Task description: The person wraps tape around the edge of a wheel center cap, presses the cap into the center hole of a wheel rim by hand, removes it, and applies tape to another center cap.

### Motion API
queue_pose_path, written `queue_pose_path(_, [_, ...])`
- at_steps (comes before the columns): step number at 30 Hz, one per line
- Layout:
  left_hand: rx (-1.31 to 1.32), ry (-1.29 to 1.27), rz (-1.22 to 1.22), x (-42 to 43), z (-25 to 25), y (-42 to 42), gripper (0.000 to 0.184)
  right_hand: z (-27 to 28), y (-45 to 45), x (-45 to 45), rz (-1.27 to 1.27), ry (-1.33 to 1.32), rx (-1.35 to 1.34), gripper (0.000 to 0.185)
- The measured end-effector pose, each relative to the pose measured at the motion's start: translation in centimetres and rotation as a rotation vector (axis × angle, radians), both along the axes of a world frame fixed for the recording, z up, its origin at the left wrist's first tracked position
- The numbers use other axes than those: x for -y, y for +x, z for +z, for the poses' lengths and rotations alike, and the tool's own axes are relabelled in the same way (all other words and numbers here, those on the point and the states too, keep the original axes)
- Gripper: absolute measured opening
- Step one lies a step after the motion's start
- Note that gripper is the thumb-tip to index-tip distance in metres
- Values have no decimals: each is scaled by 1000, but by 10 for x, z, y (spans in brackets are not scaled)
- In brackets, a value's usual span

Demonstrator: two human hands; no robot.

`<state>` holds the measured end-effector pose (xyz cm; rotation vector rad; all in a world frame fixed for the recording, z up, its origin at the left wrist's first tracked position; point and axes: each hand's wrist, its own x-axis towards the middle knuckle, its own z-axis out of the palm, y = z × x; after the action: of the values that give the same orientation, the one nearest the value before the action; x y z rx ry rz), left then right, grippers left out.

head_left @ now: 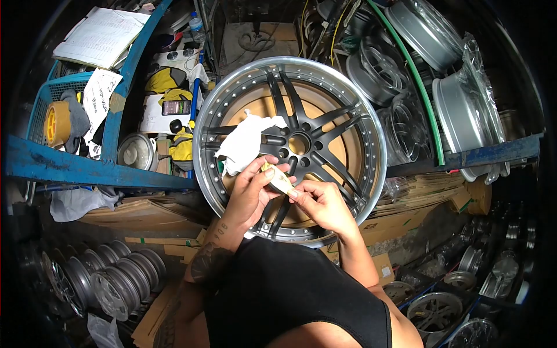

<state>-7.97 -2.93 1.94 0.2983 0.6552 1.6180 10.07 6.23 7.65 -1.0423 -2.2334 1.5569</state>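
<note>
My left hand [254,184] is closed around a small cream-yellow roll of tape [279,181], with the thumb on its face. The fingertips of my right hand [320,203] pinch the roll's lower right edge, where the tape's end seems to be. Both hands are over the near part of a large wheel rim [321,158], which has dark twin spokes and a polished, bolt-studded lip. A crumpled white cloth [246,142] lies across its left spokes, just beyond my left hand. Brown board shows through the gaps between the spokes.
Blue shelving at left holds a teal basket [55,93] with a tape roll [58,123], papers [103,36], a phone [176,108] and yellow-black gloves [165,81]. More rims [464,113] crowd the right side, beside a green hose [419,95]. Several rims [125,284] sit low at left.
</note>
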Motion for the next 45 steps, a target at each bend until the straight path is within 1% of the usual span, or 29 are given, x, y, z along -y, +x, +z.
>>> queue_pose_path(2, [-4,4,-9,0,1,1,30,5,-3,2,-9,66,4,22])
queue_pose_path(5, [-53,3,-23,0,1,1,35,10,-4,5,-29,83,80,20])
queue_pose_path(10, [-184,-47,-10,0,1,4,44,12,-6,5,-5,84,88,24])
queue_pose_path(13, [-436,-56,-6,4,-1,2,48,15,-7,5,17,50,71,27])
queue_pose_path(16, [-440,-63,-22,6,-2,-5,49,15,-8,5,33,25,59,28])
queue_pose_path(20, [-380,-81,6,5,-6,-9,47,19,-9,5,38,-20,-3,27])
queue_pose_path(23, [-303,-78,3,5,-8,-9,47,15,-9,3,59,27,15,27])
queue_pose_path(26, [-228,-90,13,4,-8,-5,47,13,-9,3,56,-36,80,29])
queue_pose_path(29, [-194,-100,26,1,-6,-3,46,5,-9,3,15,-99,72,31])
queue_pose_path(31, [-200,-100,30,0,-5,-3,46,7,-10,3,15,-90,77,32])
queue_pose_path(34, [-291,-46,79,-1,-10,-2,46,11,-10,3,18,-58,85,32])
queue_pose_path(37, [-364,-40,73,-2,-16,-5,51,9,-11,3,19,-50,103,32])
queue_pose_path(40, [-296,-33,62,0,-15,-4,49,7,-13,2,16,-8,123,32])
queue_pose_path(43, [-210,-63,19,2,-8,-4,42,9,-14,4,-7,52,150,32])
queue_pose_path(45, [-147,-52,-16,4,-10,-4,42,12,-15,5,-26,80,160,34])
